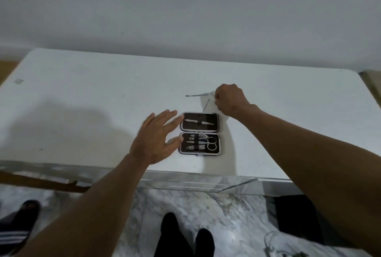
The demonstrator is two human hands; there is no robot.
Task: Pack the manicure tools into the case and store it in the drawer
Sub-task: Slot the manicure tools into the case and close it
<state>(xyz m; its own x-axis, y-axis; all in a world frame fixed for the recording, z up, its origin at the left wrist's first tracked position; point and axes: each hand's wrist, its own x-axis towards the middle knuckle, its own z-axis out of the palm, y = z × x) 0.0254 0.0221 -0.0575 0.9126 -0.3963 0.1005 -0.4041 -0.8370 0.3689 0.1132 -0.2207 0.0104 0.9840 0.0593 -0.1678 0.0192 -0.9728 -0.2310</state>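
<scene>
A small black manicure case (199,133) lies open on the white tabletop (86,100). One slim tool sits in its far half; scissors, clippers and other tools sit in its near half. My left hand (156,139) rests open against the case's left edge, fingers spread. Behind the case my right hand (229,97) is closed over the end of a thin metal tool (196,95) that lies on the table. A second thin metal tool (206,105) lies just beside that hand; whether the fingers touch it I cannot tell.
The white top runs to a grey wall at the back. Its mirrored front edge (195,182) is below the case. Marble floor lies beneath, with a black slipper (18,225) at the left, my dark feet (183,238) in the middle and a dark object (296,215) at the right.
</scene>
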